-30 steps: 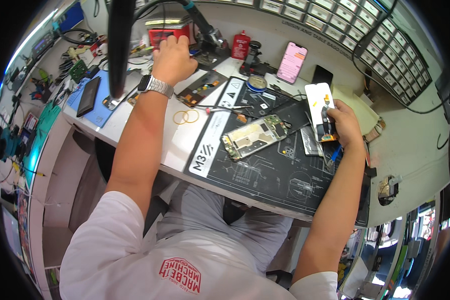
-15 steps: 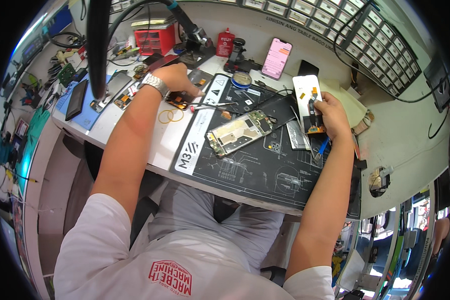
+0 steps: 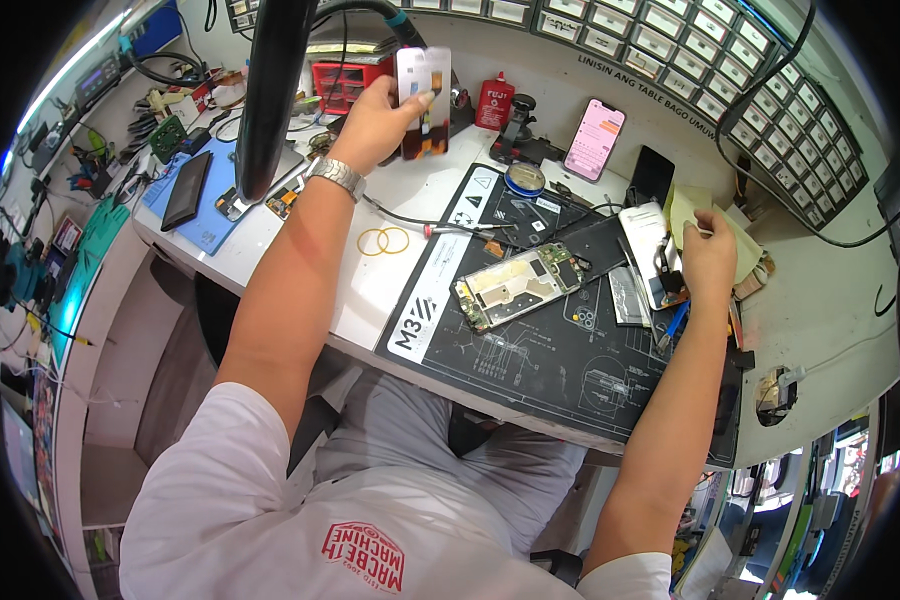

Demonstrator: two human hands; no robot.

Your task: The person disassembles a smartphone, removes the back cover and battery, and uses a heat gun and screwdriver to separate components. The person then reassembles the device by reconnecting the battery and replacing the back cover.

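Observation:
My left hand [image 3: 375, 125] is raised over the left side of the bench, closed on a phone screen panel [image 3: 432, 75] with orange and dark flex parts near its lower end. A second panel [image 3: 643, 230], white-backed with a dark flex cable, lies on the right side of the black mat. Just right of this panel hovers my right hand [image 3: 712, 255], its fingers loosely bent and apart, with nothing visible in them. An opened phone frame [image 3: 520, 285] with bare circuit boards rests mid-mat. Beside the white-backed panel are a silver-grey flat piece [image 3: 630, 297] and blue-handled tweezers or pliers [image 3: 676, 322].
A soldering-type pen [image 3: 450, 230] and two yellow rings [image 3: 383, 241] lie left of the mat. Behind stand a round tin [image 3: 524, 180], red bottle [image 3: 495, 102] and lit phone [image 3: 595, 140]. Yellowish paper [image 3: 745, 245] sits right. A black arm [image 3: 270, 100] hangs overhead.
My left hand has lifted a screen panel from the bench's left side. My right hand has let go of the white-backed panel, now on the mat. The view has shifted slightly.

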